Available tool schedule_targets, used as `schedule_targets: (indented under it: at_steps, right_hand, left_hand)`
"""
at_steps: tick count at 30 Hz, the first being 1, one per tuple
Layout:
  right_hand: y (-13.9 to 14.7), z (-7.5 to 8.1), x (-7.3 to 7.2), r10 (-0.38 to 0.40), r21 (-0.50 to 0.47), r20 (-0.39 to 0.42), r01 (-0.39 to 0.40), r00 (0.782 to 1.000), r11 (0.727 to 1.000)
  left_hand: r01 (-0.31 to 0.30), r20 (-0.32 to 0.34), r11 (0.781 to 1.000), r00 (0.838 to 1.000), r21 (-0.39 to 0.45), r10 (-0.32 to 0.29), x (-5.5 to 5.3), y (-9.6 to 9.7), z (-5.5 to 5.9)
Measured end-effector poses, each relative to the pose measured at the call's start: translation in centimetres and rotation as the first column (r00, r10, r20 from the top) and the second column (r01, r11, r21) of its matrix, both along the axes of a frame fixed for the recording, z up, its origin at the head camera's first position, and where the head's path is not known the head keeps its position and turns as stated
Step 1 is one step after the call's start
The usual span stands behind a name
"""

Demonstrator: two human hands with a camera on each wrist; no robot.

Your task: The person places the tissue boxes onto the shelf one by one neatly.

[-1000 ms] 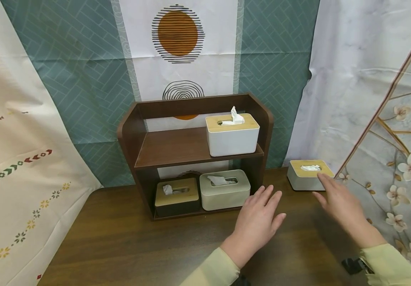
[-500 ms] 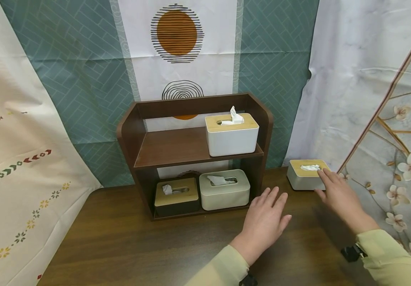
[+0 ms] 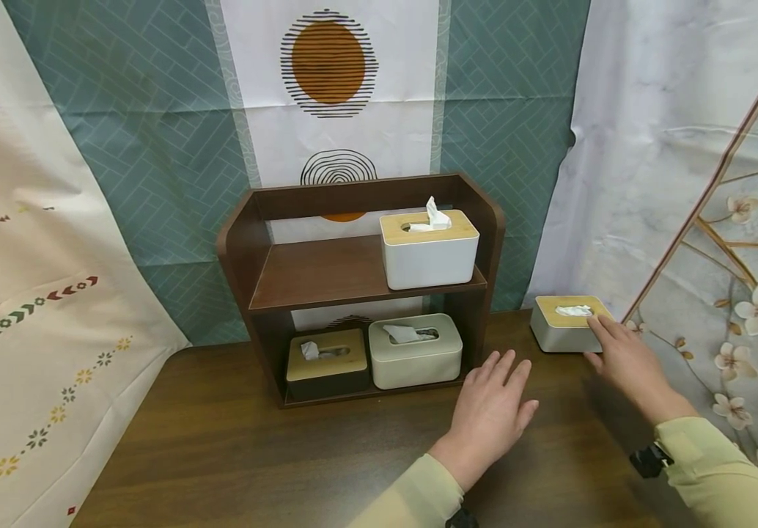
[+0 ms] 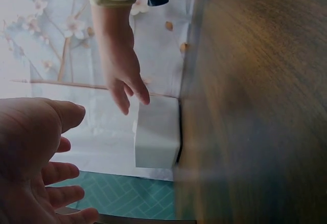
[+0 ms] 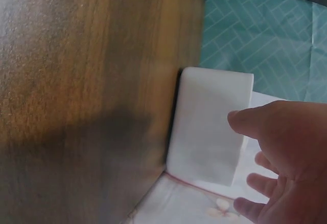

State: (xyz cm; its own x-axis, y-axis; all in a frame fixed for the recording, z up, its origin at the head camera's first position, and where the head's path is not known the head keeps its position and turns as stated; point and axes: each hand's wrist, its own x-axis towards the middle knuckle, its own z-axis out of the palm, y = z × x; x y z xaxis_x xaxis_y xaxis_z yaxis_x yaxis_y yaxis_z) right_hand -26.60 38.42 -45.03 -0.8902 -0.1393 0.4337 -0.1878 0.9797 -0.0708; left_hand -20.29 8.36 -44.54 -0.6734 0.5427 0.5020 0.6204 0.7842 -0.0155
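A light grey tissue box (image 3: 558, 337) with a bamboo lid and a white tissue stands on the table at the right, near the hanging cloth. My right hand (image 3: 631, 365) is at its near right corner; the fingertips overlap the lid's edge in the head view. In the right wrist view the thumb (image 5: 250, 120) lies over the box's pale side, fingers spread and relaxed. My left hand (image 3: 487, 411) hovers over the table in front of the shelf, fingers straight and holding nothing. The left wrist view shows its spread fingers (image 4: 61, 196) apart from the box.
A dark brown two-tier shelf (image 3: 326, 273) stands at the back. Its upper tier bears a white tissue box (image 3: 428, 264); below sit a black one with a wooden lid (image 3: 326, 378) and a beige one (image 3: 416, 367). Patterned cloths (image 3: 689, 183) hang around the table (image 3: 234, 455).
My left hand has shifted a little to the right. My right hand has edged forward and left, closer to the grey tissue box. The boxes have stayed in place.
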Motion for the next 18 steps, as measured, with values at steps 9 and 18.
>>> schedule_targets:
  at_steps: [9, 18]
  right_hand:
    - [0.7, -0.9, -0.4, 0.011, 0.013, -0.017, -0.011, 1.000, 1.000]
    - [0.9, -1.5, -0.5, 0.017, 0.014, -0.019, -0.017, 1.000, 1.000]
  left_hand:
    - [-0.004, 0.037, 1.000, 0.999, -0.008, 0.005, 0.3, 0.2, -0.2]
    - [-0.014, 0.063, 1.000, 0.998, -0.023, 0.015, 0.1, 0.6, -0.7]
